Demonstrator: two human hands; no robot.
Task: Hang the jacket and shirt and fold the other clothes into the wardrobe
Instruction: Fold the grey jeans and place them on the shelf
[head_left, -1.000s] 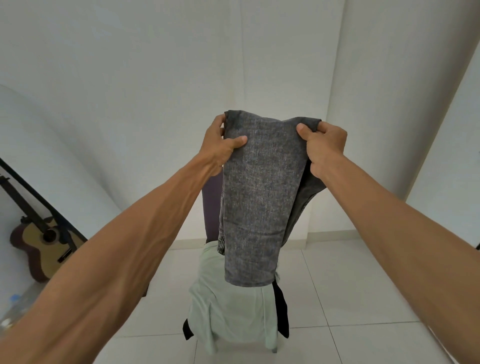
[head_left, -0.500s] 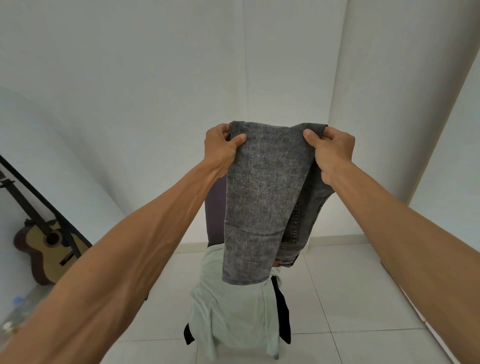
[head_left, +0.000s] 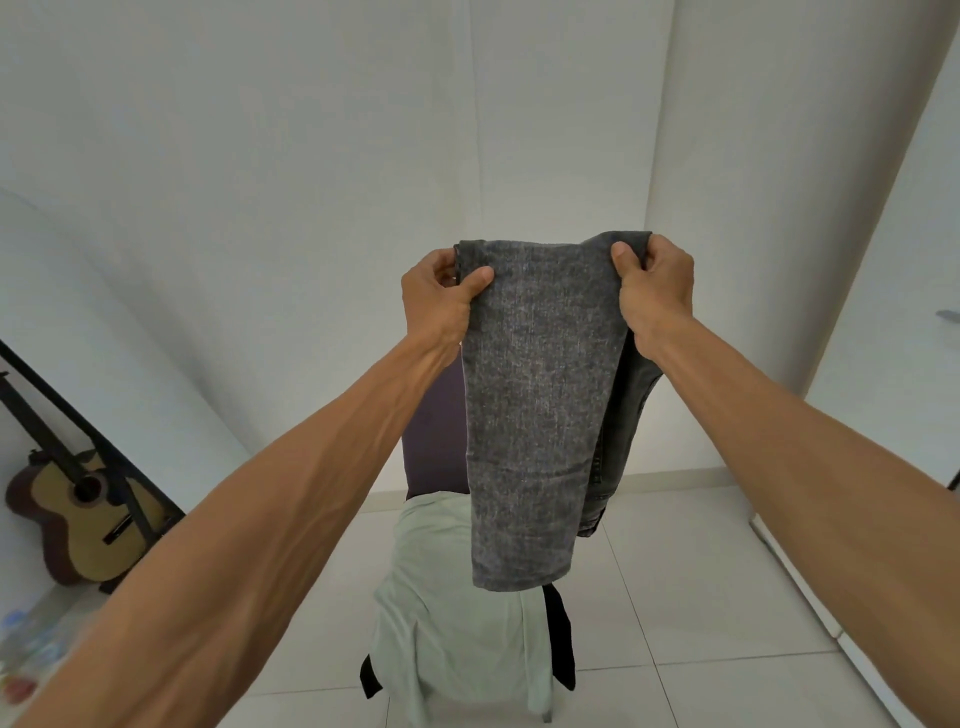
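Observation:
I hold a pair of grey jeans (head_left: 540, 405), folded over and hanging down, in the air in front of me. My left hand (head_left: 441, 301) pinches the fold's top left corner and my right hand (head_left: 657, 291) grips the top right corner. Below the jeans stands a chair draped with a pale green shirt (head_left: 457, 613). A dark purple garment (head_left: 436, 441) hangs over the chair back, and black fabric (head_left: 561, 639) pokes out under the shirt. No wardrobe interior is in view.
A guitar (head_left: 83, 519) leans against the left wall beside a black slanted frame (head_left: 78, 431). White tiled floor (head_left: 701, 597) surrounds the chair. A white panel with a handle (head_left: 948, 315) stands at the right edge. Blurred small items (head_left: 26, 654) lie at bottom left.
The jeans and both hands have shifted slightly to the right and down in view. The grip on the top corners is unchanged.

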